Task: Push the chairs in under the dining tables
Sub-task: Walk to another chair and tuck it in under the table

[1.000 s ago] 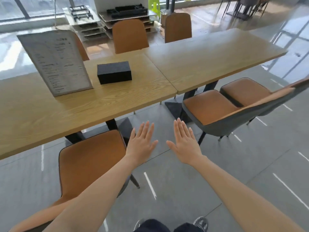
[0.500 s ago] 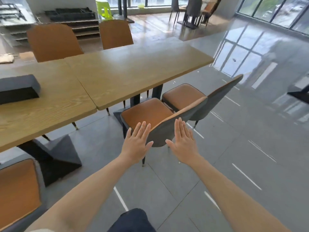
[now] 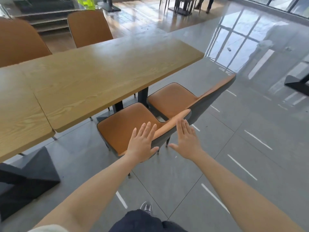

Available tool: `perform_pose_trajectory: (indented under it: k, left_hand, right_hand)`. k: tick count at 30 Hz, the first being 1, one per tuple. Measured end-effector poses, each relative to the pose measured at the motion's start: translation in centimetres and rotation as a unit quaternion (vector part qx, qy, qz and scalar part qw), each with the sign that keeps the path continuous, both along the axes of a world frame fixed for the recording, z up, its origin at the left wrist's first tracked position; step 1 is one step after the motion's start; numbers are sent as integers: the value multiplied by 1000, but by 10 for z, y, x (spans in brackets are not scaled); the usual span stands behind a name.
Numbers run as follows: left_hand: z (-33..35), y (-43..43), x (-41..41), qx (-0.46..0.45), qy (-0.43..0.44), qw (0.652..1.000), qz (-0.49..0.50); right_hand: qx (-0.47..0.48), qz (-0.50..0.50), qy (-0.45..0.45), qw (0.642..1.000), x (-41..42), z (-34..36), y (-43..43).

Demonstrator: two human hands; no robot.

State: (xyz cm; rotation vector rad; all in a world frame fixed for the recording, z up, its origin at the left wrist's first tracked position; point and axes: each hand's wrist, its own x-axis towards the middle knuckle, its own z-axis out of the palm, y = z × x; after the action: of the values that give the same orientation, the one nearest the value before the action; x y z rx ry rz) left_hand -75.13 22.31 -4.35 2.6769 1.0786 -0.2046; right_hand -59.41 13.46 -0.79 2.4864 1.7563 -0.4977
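Observation:
Two orange-seated chairs with grey shells stand pulled out beside the wooden dining table (image 3: 107, 67). The nearer chair (image 3: 123, 126) is right in front of me, its backrest top running diagonally between my hands. The farther chair (image 3: 173, 96) stands just beyond it. My left hand (image 3: 142, 144) is flat and spread, over the near end of that backrest. My right hand (image 3: 187, 141) is flat with fingers apart, just behind the backrest's far end. Neither hand grips anything.
A second wooden table (image 3: 18, 114) adjoins on the left, with a dark base (image 3: 28, 174) on the floor. Two orange chairs (image 3: 88, 29) stand on the far side. Glossy grey floor lies to the right, with another table base (image 3: 299, 82) at the edge.
I have come closer to the two pulled-out chairs. Both open hands now reach the near chair's backrest, whereas earlier they hovered short of it.

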Motion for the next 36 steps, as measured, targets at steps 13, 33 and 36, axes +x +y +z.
perform_pose_trajectory:
  k: [13,33,36]
  left_hand:
    - [-32,7,44,-140,7,970,200]
    - [-34,-35,-13,-116,33,964,236]
    - [-35,-45,-39,-122,31,963,239]
  right_hand:
    - [-1,143,-5,990,93,-46,68]
    - [89,364,-32,927,107,-74,55]
    - [93,375,-31,922,84,-74,45]
